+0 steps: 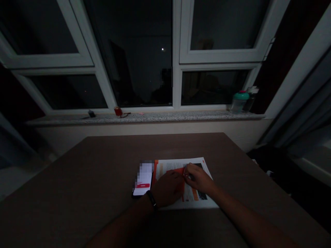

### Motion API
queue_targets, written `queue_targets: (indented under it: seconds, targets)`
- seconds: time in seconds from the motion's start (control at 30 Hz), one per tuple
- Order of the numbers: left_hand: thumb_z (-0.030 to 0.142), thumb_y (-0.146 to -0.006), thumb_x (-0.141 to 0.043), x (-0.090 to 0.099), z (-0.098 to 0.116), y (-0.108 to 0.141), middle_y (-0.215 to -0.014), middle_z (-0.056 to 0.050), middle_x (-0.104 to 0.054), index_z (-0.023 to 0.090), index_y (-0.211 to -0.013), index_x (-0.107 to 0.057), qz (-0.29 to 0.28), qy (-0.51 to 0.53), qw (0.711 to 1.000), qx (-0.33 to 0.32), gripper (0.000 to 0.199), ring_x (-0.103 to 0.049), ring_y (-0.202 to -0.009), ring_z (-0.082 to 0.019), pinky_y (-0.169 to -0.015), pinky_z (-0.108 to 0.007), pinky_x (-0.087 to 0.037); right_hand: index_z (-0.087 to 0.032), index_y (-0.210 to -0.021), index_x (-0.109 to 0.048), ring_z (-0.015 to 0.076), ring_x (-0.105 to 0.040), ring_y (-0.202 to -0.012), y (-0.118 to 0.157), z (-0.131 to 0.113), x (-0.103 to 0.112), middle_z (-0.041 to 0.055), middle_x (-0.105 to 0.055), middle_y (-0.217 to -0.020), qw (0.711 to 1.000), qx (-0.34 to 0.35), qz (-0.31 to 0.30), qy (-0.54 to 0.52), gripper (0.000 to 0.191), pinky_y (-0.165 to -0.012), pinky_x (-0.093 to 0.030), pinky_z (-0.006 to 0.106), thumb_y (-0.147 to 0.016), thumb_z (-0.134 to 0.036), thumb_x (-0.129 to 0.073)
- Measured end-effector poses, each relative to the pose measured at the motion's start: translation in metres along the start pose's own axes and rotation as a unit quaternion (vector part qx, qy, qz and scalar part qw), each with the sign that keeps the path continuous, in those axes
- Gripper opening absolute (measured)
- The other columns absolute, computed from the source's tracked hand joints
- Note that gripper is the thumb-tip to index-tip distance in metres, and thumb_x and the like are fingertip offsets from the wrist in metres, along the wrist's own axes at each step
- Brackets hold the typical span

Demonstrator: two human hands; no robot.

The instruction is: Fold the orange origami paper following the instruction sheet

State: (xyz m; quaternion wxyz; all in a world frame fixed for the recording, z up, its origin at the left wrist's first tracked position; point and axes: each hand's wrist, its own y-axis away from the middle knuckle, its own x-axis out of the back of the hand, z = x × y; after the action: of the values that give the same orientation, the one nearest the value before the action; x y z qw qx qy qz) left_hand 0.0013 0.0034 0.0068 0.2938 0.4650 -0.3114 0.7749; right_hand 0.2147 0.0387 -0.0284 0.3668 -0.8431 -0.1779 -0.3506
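Both of my hands work close together over a sheet of orange-red paper (179,170) lying on a printed booklet or page (165,163). My left hand (168,187), with a dark band (151,199) on the wrist, rests palm down on the orange paper, its fingers curled at the paper's middle. Bent and pinched together, the fingers of my right hand (198,177) meet the left fingertips at the paper's right edge. Dim light and the fingers themselves hide the exact grip. Just left of the page lies a phone (143,177) with its screen lit.
The brown table (116,151) reaches toward the wall under a window. On the speckled sill (160,117) stand a small red jar (118,111), a small dark object (91,113) and a teal-lidded bottle (240,101) beside another clear bottle (251,98). Curtains (305,93) hang at the sides.
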Motion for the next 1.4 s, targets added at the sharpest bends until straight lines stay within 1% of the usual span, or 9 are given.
queue_targets:
  seconds: [0.13, 0.3, 0.6, 0.77, 0.97, 1.07, 1.17, 1.27, 1.4]
  targets:
    - [0.019, -0.081, -0.064, 0.0001, -0.0007, -0.0007, -0.116, -0.006, -0.062, 0.02, -0.105, -0.059, -0.004, -0.004, 1.0, -0.004, 0.024, -0.052, -0.115, -0.024, -0.105, -0.039, -0.038, -0.023, -0.078, -0.046, 0.0199, -0.054, -0.081, 0.0015, 0.0, 0.0013, 0.0031, -0.057, -0.083, 0.999, 0.024, -0.027, -0.009, 0.019, -0.071, -0.041, 0.03, -0.077, -0.008, -0.057]
    - [0.023, -0.085, -0.064, 0.0027, 0.0009, -0.0018, -0.117, -0.006, -0.062, 0.02, -0.106, -0.059, -0.013, -0.014, 1.0, 0.003, 0.022, -0.052, -0.115, -0.025, -0.104, -0.04, -0.039, -0.022, -0.073, -0.046, 0.0182, -0.052, -0.075, -0.0004, -0.0005, -0.0002, 0.0011, -0.054, -0.077, 1.0, 0.022, -0.015, -0.008, 0.02, -0.067, -0.038, 0.028, -0.075, -0.006, -0.057]
    - [0.024, -0.085, -0.065, 0.0028, 0.0016, -0.0019, -0.118, -0.007, -0.062, 0.019, -0.105, -0.059, -0.016, -0.027, 0.999, 0.01, 0.021, -0.052, -0.114, -0.026, -0.1, -0.04, -0.041, -0.022, -0.071, -0.042, 0.0174, -0.051, -0.074, -0.0047, 0.0032, -0.0029, 0.0001, -0.051, -0.074, 0.996, -0.065, 0.055, 0.028, 0.022, -0.065, -0.036, 0.026, -0.082, -0.006, -0.052]
    - [0.028, -0.085, -0.067, 0.0023, -0.0005, -0.0019, -0.117, -0.007, -0.061, 0.019, -0.107, -0.058, -0.005, -0.021, 1.0, 0.022, 0.025, -0.052, -0.113, -0.026, -0.099, -0.039, -0.041, -0.022, -0.073, -0.043, 0.0171, -0.05, -0.071, -0.0032, 0.0052, -0.0034, 0.0002, -0.051, -0.075, 0.991, -0.102, 0.067, 0.049, 0.019, -0.064, -0.036, 0.027, -0.083, -0.01, -0.054]
    - [0.027, -0.086, -0.067, 0.0016, -0.003, -0.0028, -0.108, -0.005, -0.061, 0.019, -0.09, -0.058, -0.026, -0.036, 0.999, 0.014, 0.013, -0.054, -0.103, -0.024, -0.089, -0.036, -0.044, -0.022, -0.076, -0.046, 0.0168, -0.052, -0.075, 0.0021, 0.0035, -0.003, 0.0003, -0.053, -0.078, 0.999, -0.028, 0.02, -0.003, 0.017, -0.069, -0.039, 0.026, -0.081, -0.008, -0.054]
    - [0.024, -0.086, -0.066, 0.0037, -0.0014, -0.0032, -0.111, -0.006, -0.06, 0.019, -0.093, -0.059, -0.027, -0.03, 0.999, 0.008, 0.011, -0.053, -0.106, -0.025, -0.091, -0.036, -0.043, -0.022, -0.075, -0.046, 0.017, -0.053, -0.076, 0.0018, 0.0027, -0.003, 0.0002, -0.054, -0.077, 1.0, -0.018, 0.014, -0.011, 0.018, -0.069, -0.039, 0.026, -0.08, -0.007, -0.055]
    - [0.025, -0.086, -0.066, 0.0061, 0.0012, -0.0035, -0.117, -0.006, -0.06, 0.019, -0.096, -0.059, -0.031, -0.033, 0.999, 0.01, 0.014, -0.052, -0.109, -0.025, -0.093, -0.036, -0.043, -0.022, -0.072, -0.044, 0.0172, -0.052, -0.074, -0.0013, 0.0015, -0.0024, 0.0003, -0.052, -0.075, 0.998, -0.047, 0.036, 0.01, 0.019, -0.067, -0.037, 0.026, -0.081, -0.007, -0.053]
    - [0.025, -0.086, -0.066, 0.0059, 0.002, -0.0034, -0.116, -0.006, -0.06, 0.019, -0.093, -0.059, -0.037, -0.041, 0.998, 0.015, 0.012, -0.052, -0.108, -0.025, -0.093, -0.036, -0.043, -0.022, -0.07, -0.042, 0.0177, -0.051, -0.073, -0.0045, 0.0019, -0.0018, 0.0007, -0.052, -0.073, 0.994, -0.077, 0.062, 0.046, 0.021, -0.066, -0.036, 0.026, -0.081, -0.007, -0.051]
    - [0.028, -0.087, -0.065, 0.0031, 0.0002, -0.0023, -0.114, -0.006, -0.061, 0.019, -0.098, -0.059, -0.022, -0.04, 0.999, 0.007, 0.015, -0.052, -0.108, -0.025, -0.093, -0.037, -0.042, -0.022, -0.07, -0.042, 0.0184, -0.051, -0.073, -0.0052, 0.0061, -0.0025, 0.0013, -0.052, -0.074, 0.987, -0.104, 0.086, 0.086, 0.019, -0.067, -0.036, 0.027, -0.081, -0.008, -0.05]
